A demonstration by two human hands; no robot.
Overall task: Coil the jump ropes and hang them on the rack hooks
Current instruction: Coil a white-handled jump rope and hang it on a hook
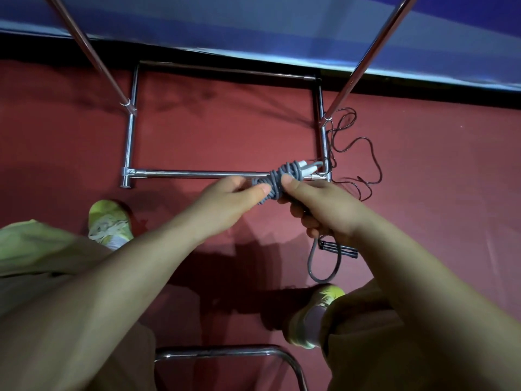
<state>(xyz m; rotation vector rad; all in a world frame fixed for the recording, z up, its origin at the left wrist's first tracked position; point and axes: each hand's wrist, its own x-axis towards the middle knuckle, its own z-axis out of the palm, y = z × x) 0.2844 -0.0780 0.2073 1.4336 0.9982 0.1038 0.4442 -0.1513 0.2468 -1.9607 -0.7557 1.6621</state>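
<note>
Red floor (pixel 211 131) filled the view, with a blue mat (pixel 253 29) along its far edge and the chrome rack (pixel 197 174) standing on it. I had both hands out over the rack's near base bar. My left hand (pixel 234 198) pinched one end of the grey rope (pixel 277 180), thumb on the wraps. My right hand (pixel 318 207) was curled round the bundle, and a loop of the same rope hung below that fist. White handles (pixel 306 167) stuck out of the bundle's far end. A black rope (pixel 358 153) lay loose on the floor beside the rack's right post, its handles (pixel 338 247) near my right shoe (pixel 313 314).
</note>
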